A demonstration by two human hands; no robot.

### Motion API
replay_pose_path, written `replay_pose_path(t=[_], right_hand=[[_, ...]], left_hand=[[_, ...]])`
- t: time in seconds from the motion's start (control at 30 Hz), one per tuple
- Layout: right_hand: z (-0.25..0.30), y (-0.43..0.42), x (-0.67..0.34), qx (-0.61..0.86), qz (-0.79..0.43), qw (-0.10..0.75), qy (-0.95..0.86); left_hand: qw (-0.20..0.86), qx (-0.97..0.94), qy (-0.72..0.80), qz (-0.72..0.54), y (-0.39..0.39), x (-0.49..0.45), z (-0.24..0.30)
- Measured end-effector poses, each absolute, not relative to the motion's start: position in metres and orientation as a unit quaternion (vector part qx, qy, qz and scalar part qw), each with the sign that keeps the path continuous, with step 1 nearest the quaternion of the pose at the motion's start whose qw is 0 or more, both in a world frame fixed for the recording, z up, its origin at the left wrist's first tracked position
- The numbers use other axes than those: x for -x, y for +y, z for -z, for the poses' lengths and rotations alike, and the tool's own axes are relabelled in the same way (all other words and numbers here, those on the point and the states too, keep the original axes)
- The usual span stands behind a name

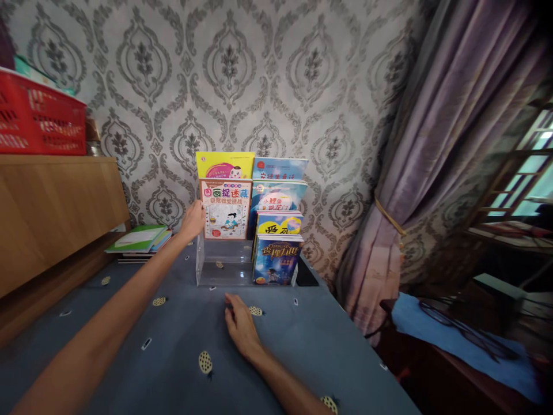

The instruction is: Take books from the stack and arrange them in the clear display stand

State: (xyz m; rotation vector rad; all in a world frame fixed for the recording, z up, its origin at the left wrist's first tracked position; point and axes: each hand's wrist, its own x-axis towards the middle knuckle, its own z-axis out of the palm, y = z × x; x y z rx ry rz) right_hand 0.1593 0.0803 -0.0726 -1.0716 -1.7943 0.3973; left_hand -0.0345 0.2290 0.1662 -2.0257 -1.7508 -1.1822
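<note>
A clear acrylic book rack stands on the blue patterned tablecloth, with books on several tiers. My left hand is closed at the left edge of a brown-bordered picture book, which stands upright on the rack's left side; the fingertips are partly hidden. Behind that book rises a yellow book. In the right column are a pale blue book, a teal book, a yellow-and-pink book and a dark blue book in front. My right hand rests on the cloth before the rack, fingers loosely apart and holding nothing.
Several books and booklets lie stacked at the left, beside a wooden cabinet carrying a red basket. A black flat object lies right of the rack. Glasses rest on a blue cloth beyond the table's right edge, near a purple curtain.
</note>
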Motion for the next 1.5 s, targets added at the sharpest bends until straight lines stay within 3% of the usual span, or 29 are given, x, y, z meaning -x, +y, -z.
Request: replay_pose_path(t=[1.5], right_hand=[[0.079,0.085,-0.16,0.448,-0.166,0.469,-0.743]], left_hand=[[0.104,0.682,-0.582,0.431,0.223,0.035,-0.153]])
